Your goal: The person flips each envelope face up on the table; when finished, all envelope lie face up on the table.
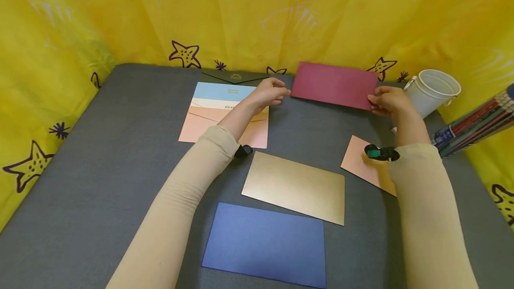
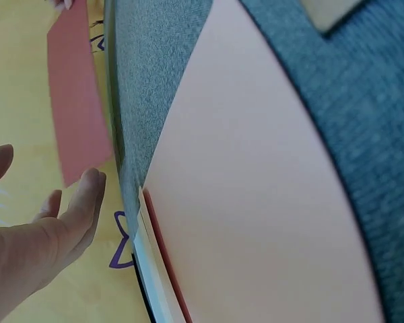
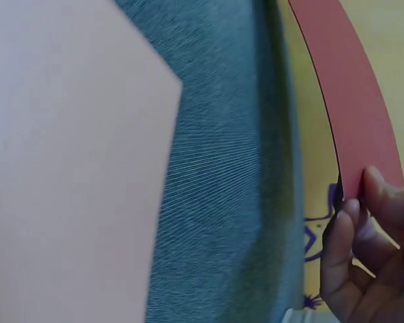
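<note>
As grip [image 1: 387,100] pinches, envelope [image 1: 334,85] extends left.

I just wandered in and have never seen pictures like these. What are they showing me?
No machine here: these are a person's bare hands, with light sleeves on the arms. The widest picture comes from a camera worn on the head, looking forward and down. The other two come from wrist cameras, one per arm.

The right hand pinches one end of a dark red paper rectangle. The left hand is near its other end, gripping nothing.

On the dark gray table are overlapping envelopes, plus flat gold, blue and peach pieces. To the right are a white bucket and some pencils. Behind hangs yellow patterned cloth.
</note>
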`<state>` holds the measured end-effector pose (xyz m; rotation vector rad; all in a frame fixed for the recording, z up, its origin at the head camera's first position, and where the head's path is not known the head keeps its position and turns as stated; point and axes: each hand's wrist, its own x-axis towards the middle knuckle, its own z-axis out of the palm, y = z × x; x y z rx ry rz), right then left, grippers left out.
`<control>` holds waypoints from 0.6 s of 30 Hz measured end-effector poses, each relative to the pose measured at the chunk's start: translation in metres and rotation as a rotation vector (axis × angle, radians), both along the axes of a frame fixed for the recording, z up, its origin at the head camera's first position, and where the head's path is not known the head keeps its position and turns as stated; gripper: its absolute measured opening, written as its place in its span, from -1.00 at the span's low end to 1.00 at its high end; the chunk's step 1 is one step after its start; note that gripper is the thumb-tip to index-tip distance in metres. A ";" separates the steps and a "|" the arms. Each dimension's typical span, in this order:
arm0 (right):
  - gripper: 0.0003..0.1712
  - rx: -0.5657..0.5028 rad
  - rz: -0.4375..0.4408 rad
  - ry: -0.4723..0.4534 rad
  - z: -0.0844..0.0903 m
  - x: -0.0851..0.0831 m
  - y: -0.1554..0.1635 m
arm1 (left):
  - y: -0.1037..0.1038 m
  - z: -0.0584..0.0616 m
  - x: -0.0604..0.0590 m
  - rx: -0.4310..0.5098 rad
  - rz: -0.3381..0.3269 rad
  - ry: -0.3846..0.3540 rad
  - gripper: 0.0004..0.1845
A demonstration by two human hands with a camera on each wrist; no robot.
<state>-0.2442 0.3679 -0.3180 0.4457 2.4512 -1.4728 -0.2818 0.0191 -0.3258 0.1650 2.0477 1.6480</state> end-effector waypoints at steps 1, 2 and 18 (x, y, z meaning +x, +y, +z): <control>-0.86 -0.018 0.014 -0.017 0.002 0.000 0.000 | 0.000 0.000 0.000 0.010 0.005 0.000 -0.39; -0.83 -0.038 0.025 -0.033 0.004 0.000 -0.001 | -0.001 0.000 0.000 0.021 0.010 0.002 -0.38; -0.78 -0.128 0.152 -0.063 0.022 0.001 -0.029 | -0.007 -0.001 -0.008 0.072 0.225 0.076 -0.61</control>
